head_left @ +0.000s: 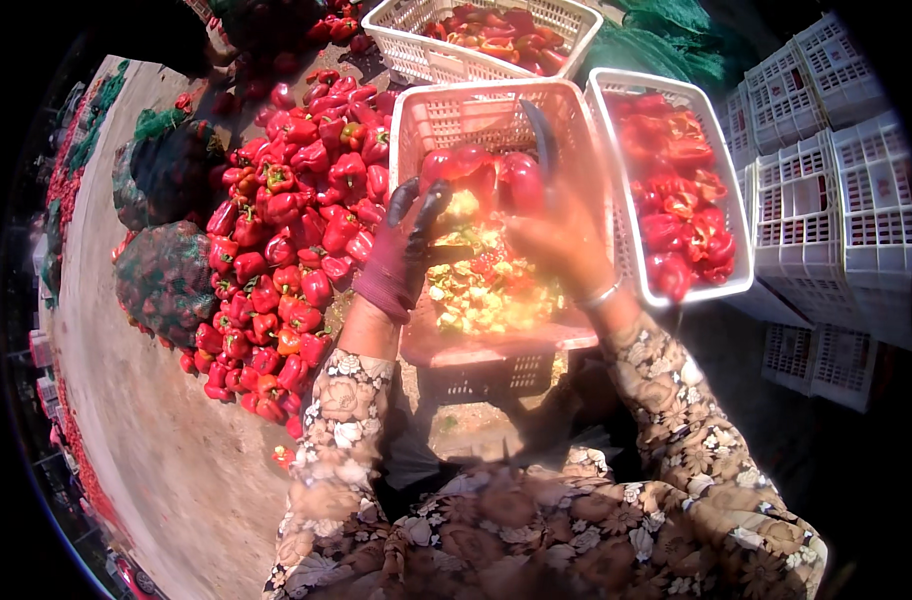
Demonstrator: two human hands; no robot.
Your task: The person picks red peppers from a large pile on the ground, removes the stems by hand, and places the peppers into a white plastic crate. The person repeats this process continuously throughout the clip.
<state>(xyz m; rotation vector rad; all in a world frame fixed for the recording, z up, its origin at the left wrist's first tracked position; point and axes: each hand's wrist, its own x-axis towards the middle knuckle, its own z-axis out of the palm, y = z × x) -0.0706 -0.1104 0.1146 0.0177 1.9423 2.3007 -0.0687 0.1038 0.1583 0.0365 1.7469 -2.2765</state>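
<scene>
My left hand (pixel 406 238), in a maroon glove with dark fingers, is over the left side of a pinkish crate (pixel 406 125). Its fingers are apart, close beside a glossy red bell pepper (pixel 460 162), and nothing shows gripped between them. My bare right hand (pixel 573 235), smeared by motion, is over the crate's right side. A curved dark knife blade (pixel 542 138) rises from that hand; the handle is hidden. Another red pepper piece (pixel 521 182) lies between the hands. Below it, pale yellow pepper cores and scraps (pixel 496 290) cover a board (pixel 451 345) at the crate's near end.
A large heap of whole red peppers (pixel 296 230) lies on the ground to the left, beside filled net sacks (pixel 164 280). White crates of cut peppers stand at the right (pixel 744 230) and far side (pixel 401 55). Stacked white crates (pixel 801 215) rise at far right.
</scene>
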